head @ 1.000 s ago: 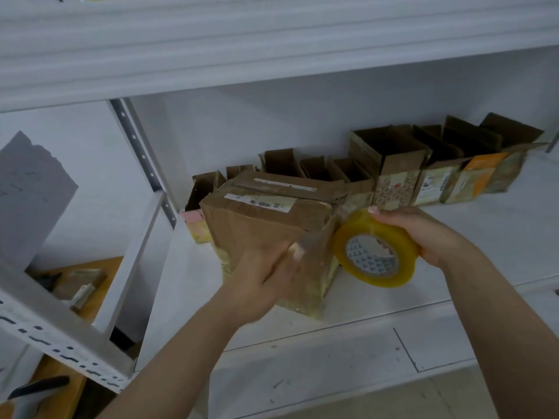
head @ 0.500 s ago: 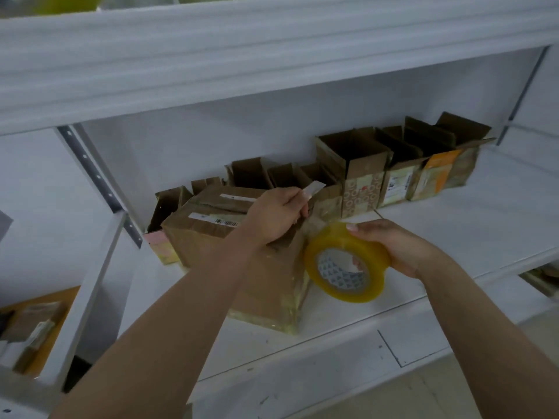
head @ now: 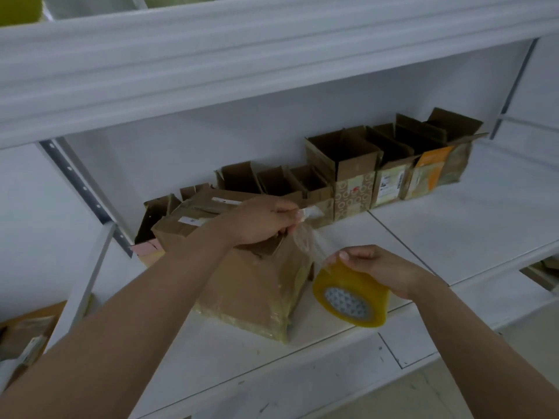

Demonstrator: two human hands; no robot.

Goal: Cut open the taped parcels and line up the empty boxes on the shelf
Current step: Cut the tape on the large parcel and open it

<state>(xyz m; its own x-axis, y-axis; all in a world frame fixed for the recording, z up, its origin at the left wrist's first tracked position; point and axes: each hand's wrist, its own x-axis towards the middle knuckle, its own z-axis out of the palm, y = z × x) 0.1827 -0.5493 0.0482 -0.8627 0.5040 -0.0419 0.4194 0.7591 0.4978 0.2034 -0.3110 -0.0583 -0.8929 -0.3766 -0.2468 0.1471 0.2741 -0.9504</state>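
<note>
Tape strip (head: 308, 240) now longer between hands, roll (head: 352, 293) lower.

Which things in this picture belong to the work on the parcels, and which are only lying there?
Belong to the job:
- large parcel at the shelf's front
- row of opened boxes along the back wall
- tape roll in the right hand
- tape strip pulled by the left hand

Just lying about:
- cardboard items on the lower surface at far left
</note>
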